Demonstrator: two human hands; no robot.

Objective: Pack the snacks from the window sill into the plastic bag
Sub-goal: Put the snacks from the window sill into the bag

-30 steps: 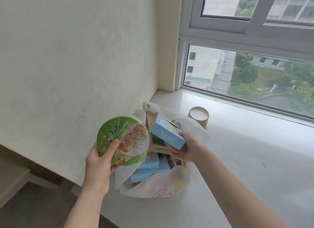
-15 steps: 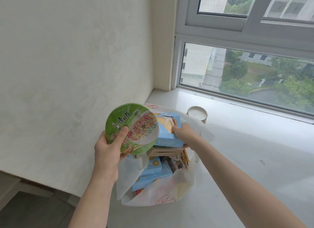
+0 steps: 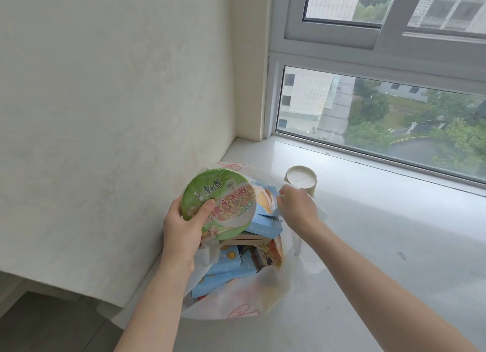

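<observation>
The sill (image 3: 381, 246) is stretching pale and glossy under the window (image 3: 381, 115), running into the corner where it is meeting the wall (image 3: 105, 102). The bag (image 3: 263, 294), translucent white with red line drawings, is sitting open on the sill close to the wall, and it is bulging with snacks: several light blue boxes (image 3: 223, 275) are lying stacked and slanted inside, with a colourful packet (image 3: 272, 252) wedged at their right.

The left hand (image 3: 184, 230) is holding a green-lidded noodle bowl (image 3: 219, 203) tilted over the bag's mouth, lid facing the camera; the thumb is pressing on the lid while the other fingers are curling behind the bowl, out of sight. The bowl is hovering above the packed boxes and is overlapping the top blue box (image 3: 265, 220).

That box is lying across the top of the pile, partly behind the bowl. The right hand (image 3: 298, 209) is reaching in from the right, its fingertips bunching together and pinching the box's upper right corner.

A paper cup (image 3: 302, 181) is standing on the sill just behind the right hand, beside the bag's far edge, its pale round end facing up; whether this is a lid or a base is unclear.
</observation>
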